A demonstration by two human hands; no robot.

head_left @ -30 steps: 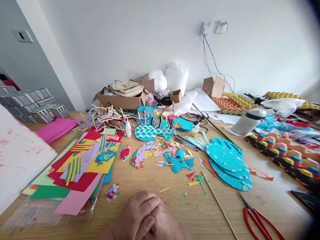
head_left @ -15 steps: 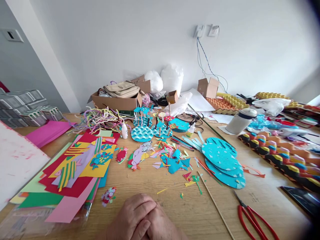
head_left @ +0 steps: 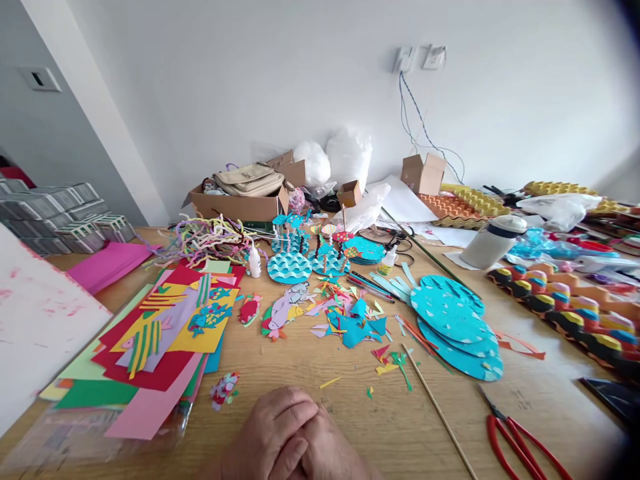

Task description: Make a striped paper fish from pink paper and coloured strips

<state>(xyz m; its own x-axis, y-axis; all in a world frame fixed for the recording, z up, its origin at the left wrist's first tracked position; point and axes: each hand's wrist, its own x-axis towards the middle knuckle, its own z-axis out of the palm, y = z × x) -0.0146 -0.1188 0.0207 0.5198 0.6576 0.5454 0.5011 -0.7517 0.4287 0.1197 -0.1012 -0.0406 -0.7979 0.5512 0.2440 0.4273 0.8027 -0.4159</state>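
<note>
At the table's near edge, my left hand (head_left: 283,423) is folded over my right hand (head_left: 327,443). Both are closed and clasped together, and no object shows between them. Some of the right hand's fingers are hidden under the left. Just left of them lies a small pile of coloured paper discs (head_left: 225,390). A thin yellow paper strip (head_left: 331,383) is just beyond the hands. Paper fish cut-outs (head_left: 285,310) and a heap of coloured scraps (head_left: 357,320) lie farther up. To the right are a wooden stick (head_left: 437,407) and red-handled scissors (head_left: 517,437), their blades pointing away.
Coloured paper sheets (head_left: 150,407) with fish cut-outs are stacked left. Blue ovals (head_left: 450,310) overlap at right, beside a painted egg carton (head_left: 560,303). Behind stand glue bottles (head_left: 255,261), blue wave bases (head_left: 289,268), pipe cleaners (head_left: 210,240), a cardboard box (head_left: 235,205) and a white tumbler (head_left: 493,243).
The camera has turned slightly to the left, so the scene sits a little farther right in view. My hands stay clasped in the same pose.
</note>
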